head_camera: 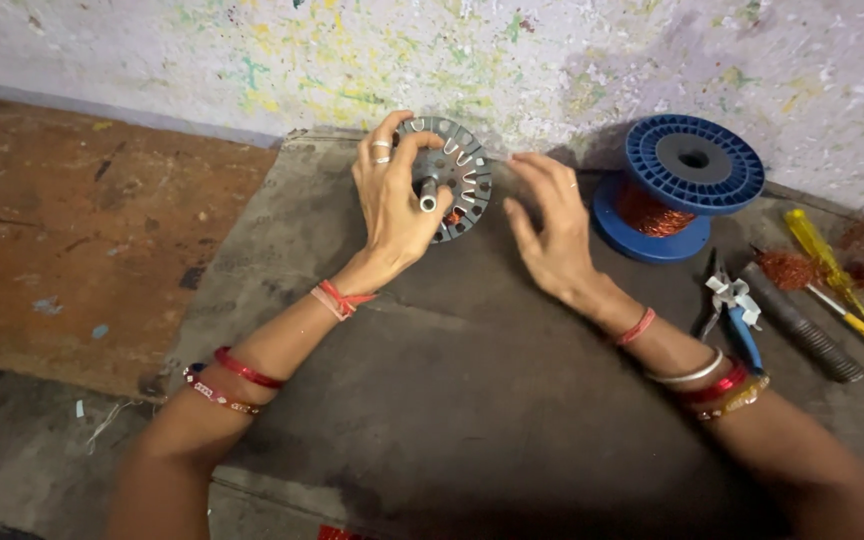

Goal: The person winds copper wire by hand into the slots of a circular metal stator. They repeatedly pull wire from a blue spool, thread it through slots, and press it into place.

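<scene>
Left hand [392, 205] is wrapped around the slotted metal stator [449, 178], holding it up on edge at the back of the dark mat [432, 380]. Right hand [550, 225] is open, fingers spread just beside it, gripping nothing. Blue spool [680, 180] has copper wire wound on it; pliers [732, 305] and yellow screwdriver [837, 275] lie right.

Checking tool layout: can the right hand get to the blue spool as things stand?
Probably yes. The right hand is open and empty, and the spool stands just beside it on the mat, nothing between.

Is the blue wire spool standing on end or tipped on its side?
On end: the blue wire spool rests on one flange, the other flange and its centre hole facing up.
</scene>
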